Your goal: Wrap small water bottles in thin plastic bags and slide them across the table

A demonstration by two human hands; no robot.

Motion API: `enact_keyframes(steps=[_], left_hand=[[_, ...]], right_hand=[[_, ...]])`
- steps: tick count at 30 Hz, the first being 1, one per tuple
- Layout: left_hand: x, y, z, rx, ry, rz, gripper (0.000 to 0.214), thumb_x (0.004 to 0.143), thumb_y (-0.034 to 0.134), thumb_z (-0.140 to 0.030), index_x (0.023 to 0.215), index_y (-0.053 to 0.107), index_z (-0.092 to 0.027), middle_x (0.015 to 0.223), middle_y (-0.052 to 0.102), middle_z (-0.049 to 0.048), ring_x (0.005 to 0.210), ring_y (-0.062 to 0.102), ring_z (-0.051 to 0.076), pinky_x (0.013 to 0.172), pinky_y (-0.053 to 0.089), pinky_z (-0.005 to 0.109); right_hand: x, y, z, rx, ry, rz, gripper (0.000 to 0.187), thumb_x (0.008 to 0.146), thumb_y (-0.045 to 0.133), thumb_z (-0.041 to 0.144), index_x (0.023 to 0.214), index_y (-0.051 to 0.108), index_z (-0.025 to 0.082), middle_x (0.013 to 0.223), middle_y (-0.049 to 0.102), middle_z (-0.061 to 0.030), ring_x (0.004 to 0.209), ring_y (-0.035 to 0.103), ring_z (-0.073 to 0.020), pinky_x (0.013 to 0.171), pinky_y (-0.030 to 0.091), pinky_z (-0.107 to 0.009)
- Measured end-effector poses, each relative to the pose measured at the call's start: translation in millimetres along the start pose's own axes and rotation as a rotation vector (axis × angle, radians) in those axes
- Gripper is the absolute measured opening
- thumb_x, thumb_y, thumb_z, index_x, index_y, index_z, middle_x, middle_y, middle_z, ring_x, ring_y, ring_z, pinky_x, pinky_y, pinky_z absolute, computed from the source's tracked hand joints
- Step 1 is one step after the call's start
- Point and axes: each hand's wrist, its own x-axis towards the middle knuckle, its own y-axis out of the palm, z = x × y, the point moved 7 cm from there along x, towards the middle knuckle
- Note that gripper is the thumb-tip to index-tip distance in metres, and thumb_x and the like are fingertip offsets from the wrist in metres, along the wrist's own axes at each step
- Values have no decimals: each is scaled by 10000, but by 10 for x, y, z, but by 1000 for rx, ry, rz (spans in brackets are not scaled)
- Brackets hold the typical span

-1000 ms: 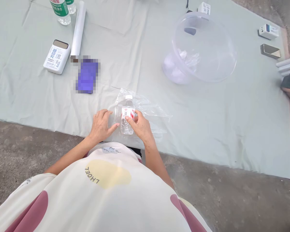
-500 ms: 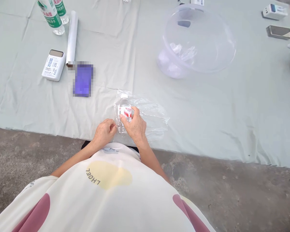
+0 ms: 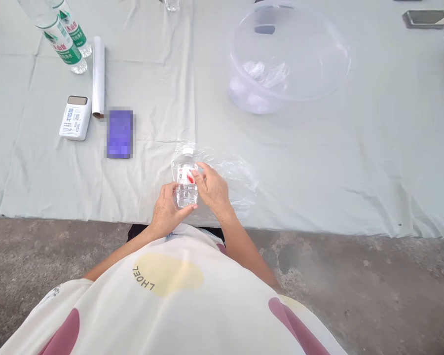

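A small clear water bottle (image 3: 187, 192) with a white cap and a red-and-white label lies on a sheet of clear plastic film (image 3: 237, 172), cap away from me. My left hand (image 3: 167, 209) grips its lower left side, with the thumb along the base. My right hand (image 3: 213, 190) holds the bottle from the right, thumb on the label and fingers by the upper side. The film spreads out to the right, partly beneath my right hand.
On the cloth-covered table (image 3: 318, 172) stand a clear plastic basin (image 3: 233, 98) with crumpled film inside and large water bottles (image 3: 64, 47). A roll of film (image 3: 98, 74), a white power bank (image 3: 75, 118) and a blurred purple item (image 3: 119, 134) lie left. A metallic box (image 3: 426, 19) sits far right.
My left hand has moved right and opened from a curl onto the bottle's lower end. My right hand remains on the bottle, which has turned slightly. The view has shifted.
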Motion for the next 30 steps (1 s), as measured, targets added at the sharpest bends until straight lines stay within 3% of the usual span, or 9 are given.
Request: enact_keyframes(steps=[3, 5, 7, 10, 15, 19, 23, 27, 30], left_hand=[[7, 35, -24, 24, -13, -2, 584, 779, 761, -357, 1279, 486, -231, 1270, 565, 108, 1142, 619, 261, 776, 591, 367], [8, 30, -21, -15, -56, -5, 556, 788, 729, -331, 1275, 481, -228, 1279, 558, 111, 1173, 609, 265, 757, 597, 353], [0, 13, -1, -68, -102, -2, 548, 786, 711, -328, 1273, 483, -222, 1293, 559, 118, 1206, 596, 271, 742, 602, 337], [-31, -27, 43, -123, -121, -2, 523, 795, 687, -323, 1269, 493, -221, 1326, 569, 125, 1229, 593, 266, 769, 612, 331], [-83, -87, 100, -53, -43, -40, 511, 807, 681, -318, 1280, 509, -228, 1314, 592, 124, 1198, 621, 260, 766, 612, 333], [-95, -104, 55, 34, 34, -62, 489, 808, 684, -290, 1269, 533, -237, 1301, 598, 116, 1174, 631, 257, 739, 602, 330], [-96, -110, -20, 48, 87, -56, 469, 799, 694, -253, 1247, 555, -242, 1281, 610, 103, 1161, 635, 248, 701, 593, 307], [-112, -114, -56, 87, 152, -73, 457, 801, 705, -227, 1235, 564, -240, 1264, 623, 98, 1144, 645, 234, 675, 590, 287], [-134, -141, -82, 136, 247, -145, 423, 808, 705, -199, 1208, 572, -234, 1251, 642, 98, 1136, 656, 226, 668, 588, 276]], right_hand=[[266, -260, -42, -10, -14, -127, 487, 1005, 421, 450, 1407, 555, 208, 870, 689, -48, 851, 649, -256, 867, 497, -409], [483, -292, -104, -63, 22, -67, 422, 967, 490, 369, 1340, 599, 206, 761, 666, -23, 766, 624, -248, 792, 483, -386], [699, -275, -157, -117, 38, 1, 268, 938, 514, 307, 1124, 685, 215, 714, 652, -19, 715, 593, -234, 725, 451, -359], [1011, -302, -194, -114, 26, -53, 219, 944, 448, 218, 900, 662, 216, 756, 656, -32, 713, 567, -213, 692, 413, -331], [1411, -401, -99, -69, -32, -171, 222, 969, 412, 142, 915, 622, 195, 867, 677, -49, 799, 574, -206, 757, 411, -322], [1419, -489, 91, -69, -66, -133, 245, 1013, 423, 239, 1011, 659, 176, 918, 694, -62, 837, 603, -210, 759, 423, -322], [1277, -414, 262, -188, -110, 104, 363, 895, 669, 484, 1103, 723, 191, 1146, 702, -93, 949, 634, -240, 760, 440, -328], [1263, -234, 356, -253, -190, 324, 94, 802, 739, 268, 874, 752, 208, 992, 740, -33, 909, 643, -212, 759, 438, -308], [1370, -309, 462, -26, -282, 223, 97, 834, 630, 163, 798, 715, 193, 891, 734, -15, 846, 630, -180, 760, 453, -294]])
